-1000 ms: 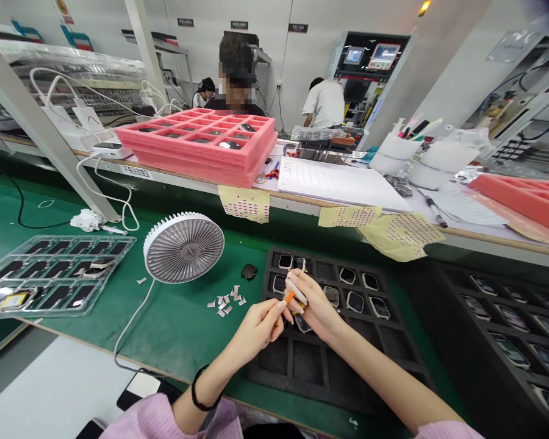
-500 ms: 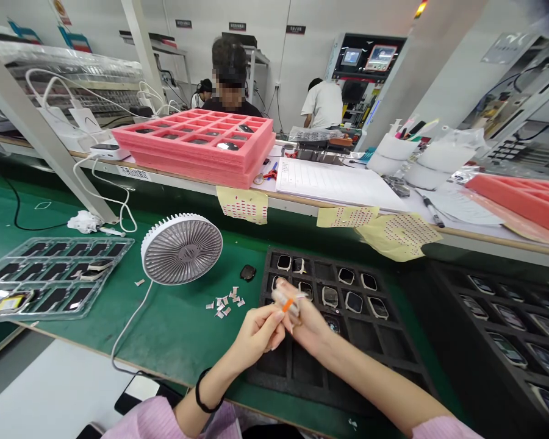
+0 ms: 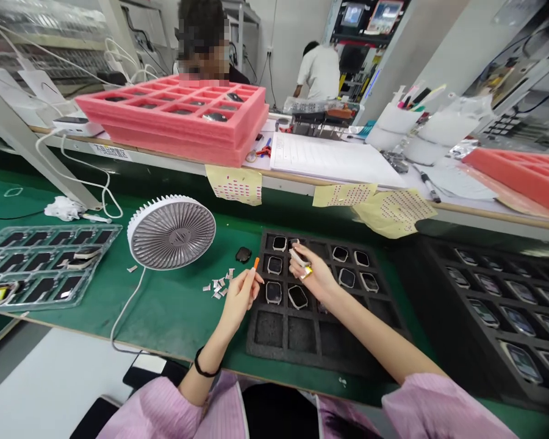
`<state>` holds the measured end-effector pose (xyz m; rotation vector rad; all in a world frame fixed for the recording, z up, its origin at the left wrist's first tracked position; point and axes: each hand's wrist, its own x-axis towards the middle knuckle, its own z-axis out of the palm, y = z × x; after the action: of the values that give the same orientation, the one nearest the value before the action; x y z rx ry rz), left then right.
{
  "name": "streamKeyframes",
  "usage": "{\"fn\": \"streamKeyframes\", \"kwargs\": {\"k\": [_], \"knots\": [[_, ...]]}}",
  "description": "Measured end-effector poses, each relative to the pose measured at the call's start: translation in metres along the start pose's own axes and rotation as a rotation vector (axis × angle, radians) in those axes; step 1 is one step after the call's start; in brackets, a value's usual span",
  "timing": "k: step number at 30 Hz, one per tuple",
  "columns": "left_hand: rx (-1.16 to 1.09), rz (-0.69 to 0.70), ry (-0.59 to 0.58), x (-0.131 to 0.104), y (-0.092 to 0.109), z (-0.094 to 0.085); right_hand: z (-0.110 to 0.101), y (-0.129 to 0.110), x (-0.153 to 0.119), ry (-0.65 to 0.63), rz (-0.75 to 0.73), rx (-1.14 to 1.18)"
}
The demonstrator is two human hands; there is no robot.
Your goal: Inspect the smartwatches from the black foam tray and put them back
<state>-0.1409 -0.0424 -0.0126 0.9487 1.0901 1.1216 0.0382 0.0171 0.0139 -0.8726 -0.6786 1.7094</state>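
Between the thumb and fingers of my left hand (image 3: 241, 297) is a small orange tool (image 3: 256, 263), pointing up. My right hand (image 3: 312, 271) grips a watch case (image 3: 301, 258) with a yellow part hanging at its lower side, above the black foam tray (image 3: 268, 361). Several square watch cases sit in that tray's compartments, one of them a silver-rimmed case (image 3: 273, 292). Small metal pieces (image 3: 217, 286) lie scattered on the green mat left of my left hand, near a black watch part (image 3: 243, 254).
A round fan (image 3: 172, 233) stands left of my hands, its cable running to the front edge. Clear plastic trays (image 3: 80, 299) lie far left, another black foam tray (image 3: 439, 305) at right. Pink foam trays (image 3: 165, 137) and papers occupy the raised shelf; people are behind it.
My hands have moved apart, the left one leftward with the orange tool, the right one up and right with the watch case. The camera view has shifted downward.
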Motion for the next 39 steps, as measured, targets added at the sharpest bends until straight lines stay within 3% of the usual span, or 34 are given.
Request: {"fn": "streamKeyframes", "kwargs": {"k": [8, 13, 19, 27, 32, 39], "knots": [[-0.036, 0.003, 0.050, -0.011, -0.002, -0.005, -0.079, -0.013, 0.032, 0.193, -0.417, -0.697], [-0.031, -0.012, 0.055, -0.016, -0.001, -0.003, -0.111, -0.012, 0.048, 0.145, -0.435, -0.878], [-0.035, 0.018, 0.058, -0.024, 0.000, -0.001, -0.123, -0.011, 0.051, 0.132, -0.476, -1.007], [-0.012, 0.057, 0.068, -0.044, 0.007, -0.001, -0.130, -0.028, 0.058, 0.230, -0.606, -0.993], [0.006, 0.067, 0.078, -0.060, 0.008, 0.002, -0.135, -0.025, 0.051, 0.158, -0.607, -1.251], [0.030, 0.080, 0.073, -0.082, 0.007, 0.002, -0.140, -0.019, 0.053, 0.161, -0.582, -1.376]]}}
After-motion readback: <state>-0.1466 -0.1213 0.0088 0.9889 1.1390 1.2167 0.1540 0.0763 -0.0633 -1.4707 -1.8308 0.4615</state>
